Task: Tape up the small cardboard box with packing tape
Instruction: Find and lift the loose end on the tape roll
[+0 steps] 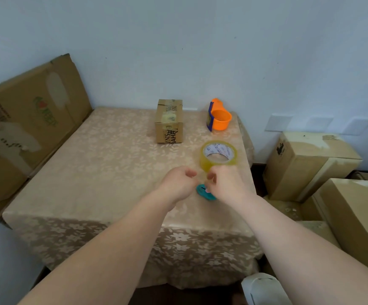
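Observation:
The small cardboard box [169,121] stands at the back middle of the table, with old tape strips on its top. A roll of clear packing tape [218,155] lies flat to the right of the middle. Just in front of it a small teal cutter [203,191] lies on the cloth. My right hand [227,183] hovers over the cutter with its fingers curled down, the fingertips at or just above it; whether they grip it is hidden. My left hand [178,183] is beside it, loosely curled and holding nothing.
An orange and blue tape dispenser [218,115] stands at the back right of the table [90,172]. A flattened carton [24,133] leans on the left. Several cardboard boxes [310,164] are stacked on the floor to the right.

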Motion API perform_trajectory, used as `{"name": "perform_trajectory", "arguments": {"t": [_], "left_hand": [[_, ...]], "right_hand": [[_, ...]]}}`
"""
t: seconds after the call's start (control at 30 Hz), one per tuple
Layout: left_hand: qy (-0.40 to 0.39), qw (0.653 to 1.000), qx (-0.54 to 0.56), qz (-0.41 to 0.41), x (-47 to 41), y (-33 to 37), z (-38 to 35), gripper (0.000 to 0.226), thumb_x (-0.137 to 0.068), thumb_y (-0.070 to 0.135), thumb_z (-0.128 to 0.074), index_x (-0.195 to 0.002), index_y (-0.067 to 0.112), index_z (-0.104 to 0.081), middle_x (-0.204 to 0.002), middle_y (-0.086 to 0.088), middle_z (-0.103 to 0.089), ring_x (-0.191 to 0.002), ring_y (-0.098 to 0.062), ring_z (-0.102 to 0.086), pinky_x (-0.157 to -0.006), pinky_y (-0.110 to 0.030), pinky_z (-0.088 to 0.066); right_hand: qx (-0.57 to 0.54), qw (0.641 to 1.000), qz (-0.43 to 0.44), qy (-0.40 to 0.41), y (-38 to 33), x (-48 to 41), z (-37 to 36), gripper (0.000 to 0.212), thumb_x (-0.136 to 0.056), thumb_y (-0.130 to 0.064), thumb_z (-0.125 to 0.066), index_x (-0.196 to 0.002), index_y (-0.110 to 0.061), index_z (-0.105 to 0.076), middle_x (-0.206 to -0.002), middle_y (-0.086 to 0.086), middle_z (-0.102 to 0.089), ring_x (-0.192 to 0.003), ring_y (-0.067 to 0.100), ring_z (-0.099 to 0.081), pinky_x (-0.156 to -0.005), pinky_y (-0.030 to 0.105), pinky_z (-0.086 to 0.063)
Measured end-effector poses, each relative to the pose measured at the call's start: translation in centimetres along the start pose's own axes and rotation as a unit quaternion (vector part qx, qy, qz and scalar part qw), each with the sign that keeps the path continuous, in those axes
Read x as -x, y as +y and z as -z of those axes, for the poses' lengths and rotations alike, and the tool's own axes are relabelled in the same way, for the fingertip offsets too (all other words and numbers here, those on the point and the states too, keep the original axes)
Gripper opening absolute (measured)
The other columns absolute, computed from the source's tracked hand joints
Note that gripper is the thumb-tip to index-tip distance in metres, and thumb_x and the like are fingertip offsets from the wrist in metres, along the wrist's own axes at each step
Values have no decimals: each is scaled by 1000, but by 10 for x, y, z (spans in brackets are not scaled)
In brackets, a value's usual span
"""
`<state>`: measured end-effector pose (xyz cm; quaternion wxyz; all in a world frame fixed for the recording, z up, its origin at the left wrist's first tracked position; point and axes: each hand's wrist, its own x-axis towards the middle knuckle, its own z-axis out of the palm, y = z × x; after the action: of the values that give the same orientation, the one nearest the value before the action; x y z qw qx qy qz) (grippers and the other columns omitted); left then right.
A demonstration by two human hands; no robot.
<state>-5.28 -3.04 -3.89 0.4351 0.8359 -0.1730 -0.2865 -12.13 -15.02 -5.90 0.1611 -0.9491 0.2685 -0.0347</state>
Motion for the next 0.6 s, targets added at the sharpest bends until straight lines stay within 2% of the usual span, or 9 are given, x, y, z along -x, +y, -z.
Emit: {"name": "perform_trajectory", "arguments": {"t": [0.07,0.17,0.23,0.33,0.43,0.5,0.6], "left_hand": [[-10,1000,-12,7,5,0,1,35,-91,13,-53,-126,14,-56,-130,-7,-56,-114,-20,-53,-85,-26,-38],[-22,999,-18,13,11,0,2,35,-90,13,-54,-125,14,-57,-129,-8,-56,-110,-18,-52,-83,-26,-38],[-24,999,-18,13,13,0,3,34,-90,13,-55,-124,14,-57,-128,-8,-56,-108,-18,-52,-83,-26,-38],[-20,1000,-15,9,13,0,5,34,-90,15,-55,-124,14,-58,-125,-7,-57,-104,-16,-51,-82,-26,-38],[18,1000,11,-2,9,0,7,30,-90,15,-56,-119,15,-61,-118,-5,-60,-99,-16,-52,-81,-25,-38],[42,999,28,-12,6,0,8,27,-89,15,-57,-115,15,-64,-114,-4,-63,-98,-15,-54,-80,-24,-38],[55,998,41,-17,0,0,10,23,-88,15,-57,-110,15,-67,-112,-3,-66,-98,-16,-56,-78,-25,-39]], "right_hand": [[3,997,-9,-71,-1,6,-4,24,-87,-30,-58,-109,-21,-65,-110,6,-64,-99,28,-61,-80,41,-54],[-13,997,-14,-79,0,12,-13,26,-91,-21,-53,-117,-21,-59,-114,8,-62,-102,29,-60,-81,41,-53],[-31,997,-13,-71,0,15,-16,25,-89,-20,-55,-114,-22,-58,-109,8,-64,-97,29,-61,-77,39,-53],[-59,996,-4,-66,0,14,-18,13,-89,-20,-54,-99,-20,-63,-90,7,-64,-82,29,-59,-65,35,-49],[-112,994,1,11,0,6,-13,19,-93,-29,-49,-85,-16,-60,-81,6,-58,-74,26,-53,-55,31,-35],[-129,987,-4,93,0,-4,-5,21,-94,-29,-47,-88,-14,-60,-82,5,-56,-75,23,-51,-58,30,-32],[-147,975,-49,158,1,-20,10,19,-96,-27,-45,-85,-14,-54,-77,6,-53,-72,23,-49,-51,29,-28]]}}
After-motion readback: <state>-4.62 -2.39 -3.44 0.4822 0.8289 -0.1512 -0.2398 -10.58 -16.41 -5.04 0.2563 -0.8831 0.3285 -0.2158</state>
